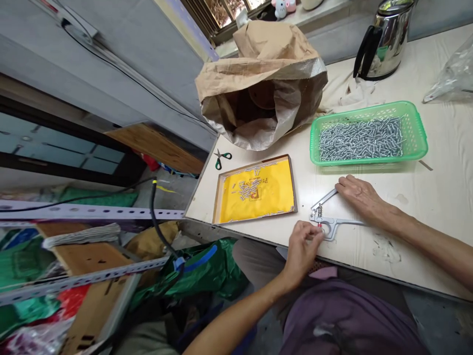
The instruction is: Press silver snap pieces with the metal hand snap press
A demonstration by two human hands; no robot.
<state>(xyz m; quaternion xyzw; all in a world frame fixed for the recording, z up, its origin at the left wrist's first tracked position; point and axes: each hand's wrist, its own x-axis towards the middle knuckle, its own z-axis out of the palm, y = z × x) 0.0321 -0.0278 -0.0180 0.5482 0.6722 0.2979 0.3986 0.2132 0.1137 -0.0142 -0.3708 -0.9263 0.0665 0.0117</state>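
A grey metal lever clamp (334, 223) lies at the near edge of the table, with a threaded upright spindle and a red tip. My right hand (358, 196) has its fingers closed round the end of the raised lever. Close to the red tip, my left hand (303, 246) pinches thumb and fingers together; what sits between them is too small to make out. Left of the clamp is a shallow tray (294, 190) with a yellow lining and a small pile of thin metal pieces (248, 189). Beyond my right hand stands a green plastic basket (421, 133) full of small silvery metal pieces (362, 140).
Small scissors (222, 159) with green-black handles lie past the tray. A big brown paper sack (258, 74) gapes at the back. A steel kettle (388, 42) and a clear plastic bag (453, 74) are at the far right. A perforated metal rack (92, 212) stands left of the table.
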